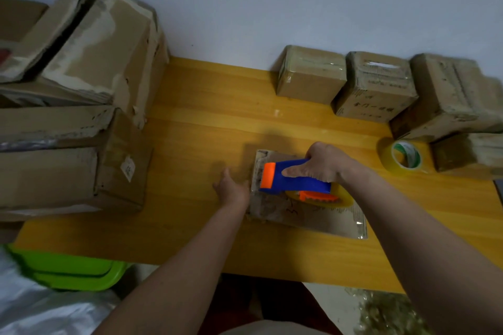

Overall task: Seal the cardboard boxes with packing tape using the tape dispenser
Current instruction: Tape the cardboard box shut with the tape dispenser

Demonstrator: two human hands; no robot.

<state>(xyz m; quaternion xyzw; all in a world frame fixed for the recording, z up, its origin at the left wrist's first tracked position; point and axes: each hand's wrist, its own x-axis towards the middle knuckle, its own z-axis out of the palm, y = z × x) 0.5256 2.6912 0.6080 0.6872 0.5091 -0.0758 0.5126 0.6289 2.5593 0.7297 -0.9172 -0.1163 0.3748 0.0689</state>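
A small flat cardboard box [304, 209] lies in the middle of the yellow desk [206, 106]. Its long side runs from the left to the right, tipped a bit toward the near right corner. The right hand [324, 164] has its grip wrapped around the blue tape dispenser [294, 177], which sits on top of the box. The dispenser lies sideways, orange end pointing left, tape roll at the right. The left hand [231, 189] rests flat against the box's left edge, fingers straight. A spare tape roll [404, 156] sits at the far right beside stacked boxes [446, 95].
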